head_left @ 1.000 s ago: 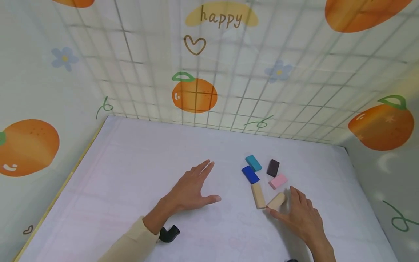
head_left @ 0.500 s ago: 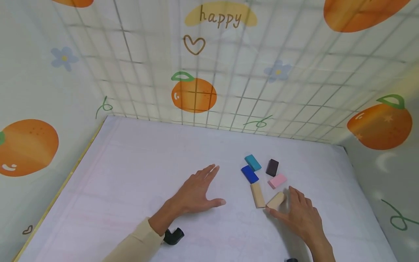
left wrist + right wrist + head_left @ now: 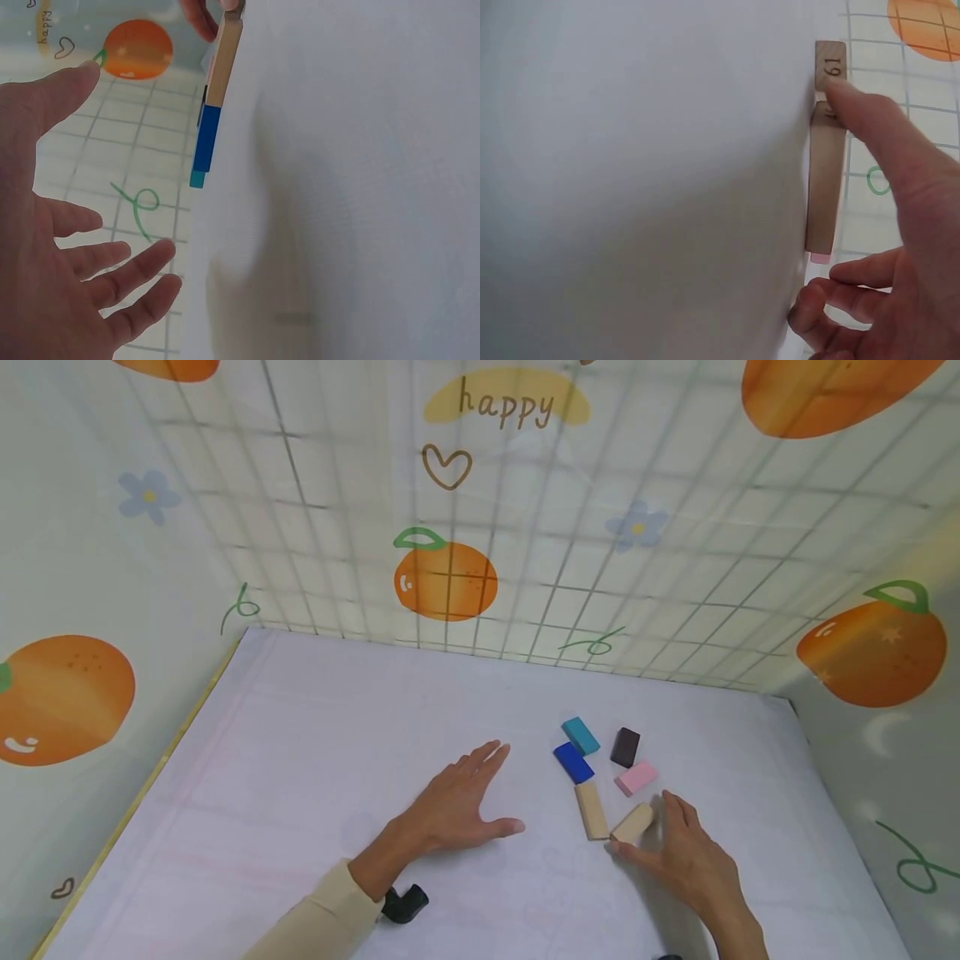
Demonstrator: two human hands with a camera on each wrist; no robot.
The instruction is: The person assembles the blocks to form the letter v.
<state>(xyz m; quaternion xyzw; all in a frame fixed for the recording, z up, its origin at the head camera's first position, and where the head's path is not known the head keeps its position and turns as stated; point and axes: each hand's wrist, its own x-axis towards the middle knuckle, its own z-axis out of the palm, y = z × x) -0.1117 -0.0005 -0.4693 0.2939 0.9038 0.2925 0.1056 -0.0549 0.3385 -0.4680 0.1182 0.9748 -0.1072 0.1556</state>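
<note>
My right hand lies around a tan wooden block. Its thumb is at the block's near end, while in the right wrist view the curled fingers look apart from the far end. Another tan block sits beside it, close to the thumb tip; the right wrist view shows printed numbers on the blocks' ends. My left hand hovers left of the blocks, fingers spread, holding nothing. Blue, teal, black and pink blocks complete a loose ring.
A white cloth covers the table. Printed curtains with oranges and grid lines rise at the back and sides. A black curved object is by the left wrist, and part of a dark object shows at the bottom edge.
My left hand has moved slightly right and nearer to me, toward the blocks. The right hand and the blocks stay nearly in place.
</note>
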